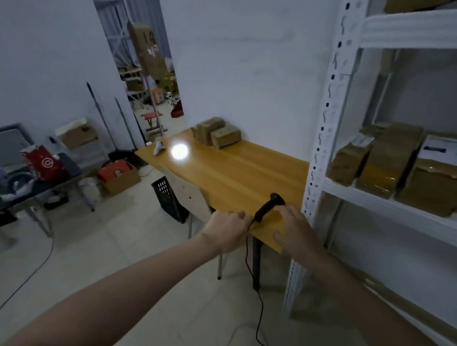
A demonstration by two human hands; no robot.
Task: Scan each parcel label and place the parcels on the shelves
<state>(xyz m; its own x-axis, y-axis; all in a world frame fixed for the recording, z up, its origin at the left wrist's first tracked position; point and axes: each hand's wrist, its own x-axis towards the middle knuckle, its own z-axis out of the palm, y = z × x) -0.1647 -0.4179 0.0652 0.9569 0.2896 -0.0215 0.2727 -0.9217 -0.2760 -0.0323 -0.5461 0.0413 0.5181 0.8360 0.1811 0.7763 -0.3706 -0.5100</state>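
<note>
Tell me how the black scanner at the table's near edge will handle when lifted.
The scanner looks rigid and probably light. Its cable hangs to the floor, so it may tug. Lying by the table edge, a push could tip it off.

Black corded scanner (269, 206) at table's near edge, brown parcels (216, 131) far end, more parcels on shelf (399, 164)

White ring sign with a mark like "C" inside, on the red bag (43, 164). White paper label (446, 151) on a brown parcel (432, 185), words too blurry to read.
</note>
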